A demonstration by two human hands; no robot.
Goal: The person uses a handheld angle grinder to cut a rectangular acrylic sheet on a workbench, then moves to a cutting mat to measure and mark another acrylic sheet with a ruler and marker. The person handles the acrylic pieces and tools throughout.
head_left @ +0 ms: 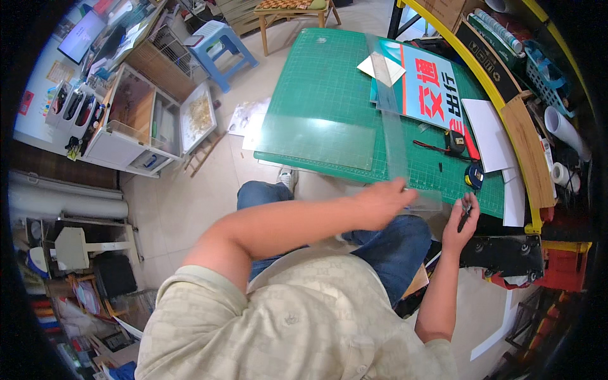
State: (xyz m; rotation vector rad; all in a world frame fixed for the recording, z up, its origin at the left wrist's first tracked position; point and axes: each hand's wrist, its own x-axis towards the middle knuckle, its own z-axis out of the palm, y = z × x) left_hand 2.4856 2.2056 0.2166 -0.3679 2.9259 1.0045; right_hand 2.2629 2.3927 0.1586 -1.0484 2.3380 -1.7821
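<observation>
My left hand [385, 204] is at the near edge of the green cutting mat [316, 76], its fingers curled and slightly blurred. What it holds, if anything, I cannot make out. A long clear ruler [394, 136] runs down the mat to beside its fingertips. A small clear plastic piece [429, 201] shows just past the fingers, overhanging the mat's edge. My right hand [457, 229], off the mat's near right corner, is closed round a slim dark tool [466, 218] whose kind is unclear. Just beyond it lies a blue and yellow tape measure [473, 176].
A clear sheet [316, 142] lies on the mat's near left. A printed sign board [430, 88], white card [382, 69], black tape measure [455, 142] and white sheets [491, 133] occupy the right. A yellow-framed shelf [506, 101] borders that side; a blue stool [218, 50] stands left.
</observation>
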